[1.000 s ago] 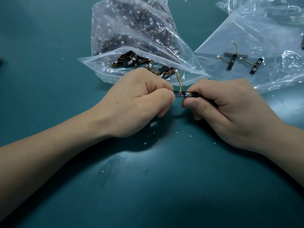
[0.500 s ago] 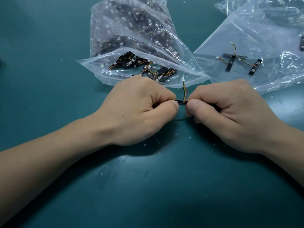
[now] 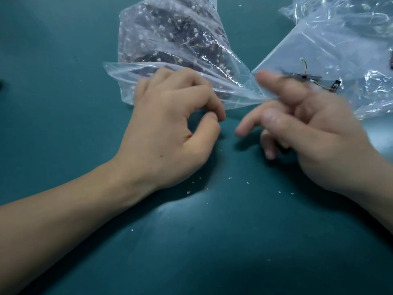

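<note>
Motion smears my right hand (image 3: 308,133); its grip is spread, fingers apart, holding nothing I can see. My left hand (image 3: 170,128) hides the mouth of the full bag (image 3: 170,39), grip loosely curled, thumb near forefinger, nothing between. Small wired boards (image 3: 335,84) lie at the second bag (image 3: 329,45), just beyond the right forefinger; in or on it, I cannot tell. White crumbs (image 3: 188,192) dot the counter (image 3: 63,103).

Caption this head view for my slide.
Over a teal table, left hand and blurred right hand near two clear parts bags.
</note>
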